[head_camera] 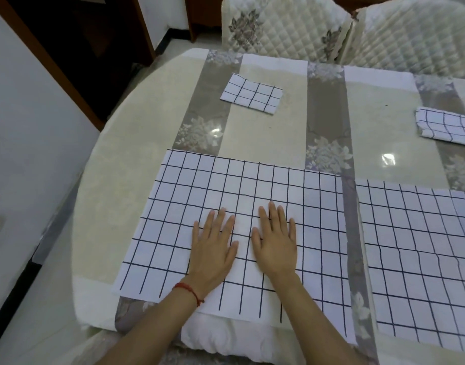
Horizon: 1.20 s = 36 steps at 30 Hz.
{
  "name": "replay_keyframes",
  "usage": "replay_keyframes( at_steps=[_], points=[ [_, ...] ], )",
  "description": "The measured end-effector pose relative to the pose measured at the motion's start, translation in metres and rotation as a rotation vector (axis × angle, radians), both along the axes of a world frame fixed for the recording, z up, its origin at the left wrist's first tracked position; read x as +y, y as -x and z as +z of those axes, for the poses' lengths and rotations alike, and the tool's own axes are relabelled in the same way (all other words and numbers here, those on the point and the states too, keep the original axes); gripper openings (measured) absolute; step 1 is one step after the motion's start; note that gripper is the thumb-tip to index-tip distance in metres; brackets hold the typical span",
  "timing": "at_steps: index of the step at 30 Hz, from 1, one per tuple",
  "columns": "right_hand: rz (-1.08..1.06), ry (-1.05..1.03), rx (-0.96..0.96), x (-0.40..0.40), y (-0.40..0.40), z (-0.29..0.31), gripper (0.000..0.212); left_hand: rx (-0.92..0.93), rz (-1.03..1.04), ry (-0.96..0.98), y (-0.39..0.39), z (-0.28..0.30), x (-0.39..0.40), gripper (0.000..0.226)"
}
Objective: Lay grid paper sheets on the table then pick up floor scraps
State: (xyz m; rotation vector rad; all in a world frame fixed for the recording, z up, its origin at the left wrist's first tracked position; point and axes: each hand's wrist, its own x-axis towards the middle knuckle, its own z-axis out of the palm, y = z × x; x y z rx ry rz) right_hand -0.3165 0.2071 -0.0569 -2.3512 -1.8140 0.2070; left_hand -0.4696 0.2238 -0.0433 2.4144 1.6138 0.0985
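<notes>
A large white grid sheet (252,185) lies flat on the table (136,133) in front of me, its near edge hanging slightly over the table's front. My left hand (213,246) and my right hand (274,243) press flat on it side by side, fingers straight and spread. A second large grid sheet (421,259) lies flat just to the right, separated by a narrow strip of tablecloth. A small folded grid piece (252,94) rests farther back at the centre. Another folded grid piece (447,126) sits at the right edge of view.
The round table carries a glossy cream and grey floral cloth. Two quilted chairs (278,30) stand against its far side. A pale tiled floor (36,272) runs along the left, with a white wall and a dark wooden door frame (55,64) beyond.
</notes>
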Motion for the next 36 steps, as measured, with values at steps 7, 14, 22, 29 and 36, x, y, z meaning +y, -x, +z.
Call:
replay_keyframes(
  at_steps=[7, 14, 22, 29, 36],
  points=[
    [0.002, -0.012, 0.001, -0.002, -0.002, -0.002, 0.05, 0.06, -0.235, 0.062, -0.007, -0.003, 0.052, 0.072],
    [-0.01, -0.033, 0.031, 0.0, -0.001, 0.0, 0.051, 0.041, 0.394, -0.005, 0.039, -0.001, 0.084, 0.061],
    [0.0, -0.038, 0.045, -0.001, -0.001, 0.0, 0.053, 0.076, -0.024, -0.049, 0.034, -0.016, 0.004, 0.058],
    [0.054, 0.072, 0.12, -0.003, -0.004, 0.008, 0.069, -0.05, 0.247, 0.107, 0.074, -0.003, 0.018, 0.088],
    [0.036, -0.027, 0.415, -0.016, 0.014, 0.056, 0.043, -0.215, 0.197, 0.073, 0.102, 0.062, -0.002, 0.105]
  ],
)
